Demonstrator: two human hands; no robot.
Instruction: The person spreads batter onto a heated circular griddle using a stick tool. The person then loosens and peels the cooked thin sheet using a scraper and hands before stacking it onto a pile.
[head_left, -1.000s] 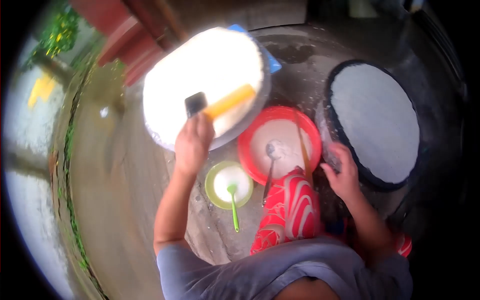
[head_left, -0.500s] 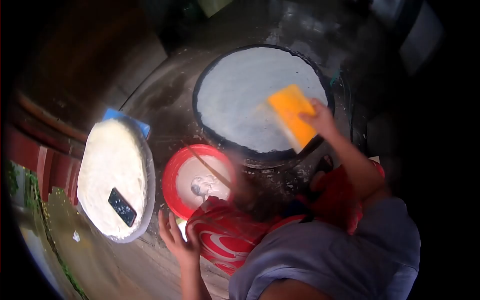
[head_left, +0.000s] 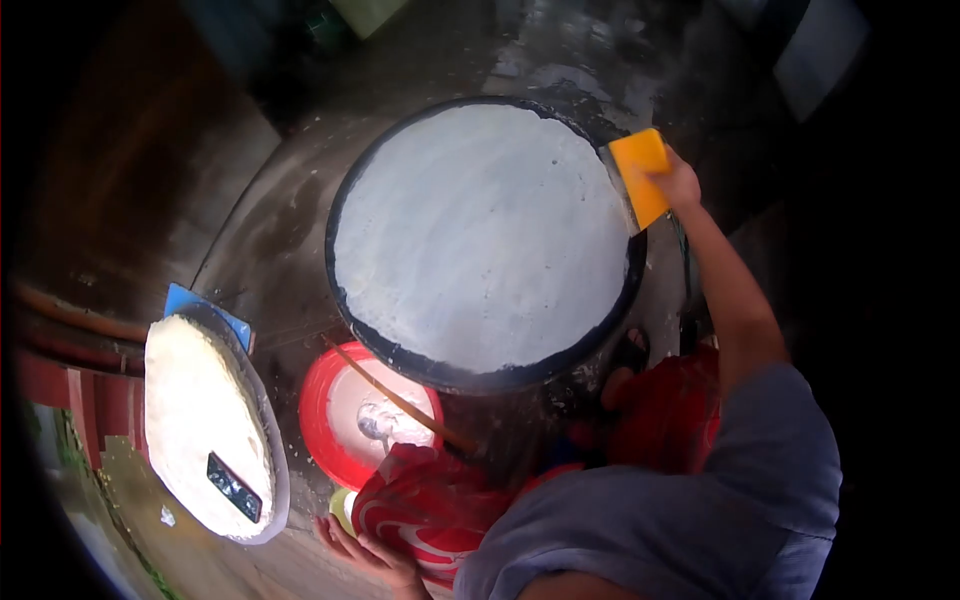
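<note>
My right hand [head_left: 678, 182] grips a flat yellow scraper [head_left: 641, 180], tilted at the right rim of a large round griddle [head_left: 440, 373]. White batter [head_left: 480, 235] coats nearly the whole griddle surface in a thin sheet with a few small bubbles. My left hand [head_left: 370, 552] is low down beside my red apron, fingers apart and holding nothing. Just above it stands a red basin [head_left: 318, 438] of pale batter, with a ladle [head_left: 374, 424] in the batter. A long wooden stick [head_left: 395, 398] lies across the basin.
On the left, a thick pile of white round sheets [head_left: 200, 410] carries a black phone [head_left: 234, 487]. A blue flat piece [head_left: 212, 314] sticks out behind the pile. Below the basin, a small greenish container [head_left: 342, 508] is partly hidden. My sandalled foot [head_left: 628, 358] is near the griddle's lower right.
My right hand has swept the scraper up and right, from over the batter to the griddle's right rim. My left hand has dropped lower. The camera view has shifted.
</note>
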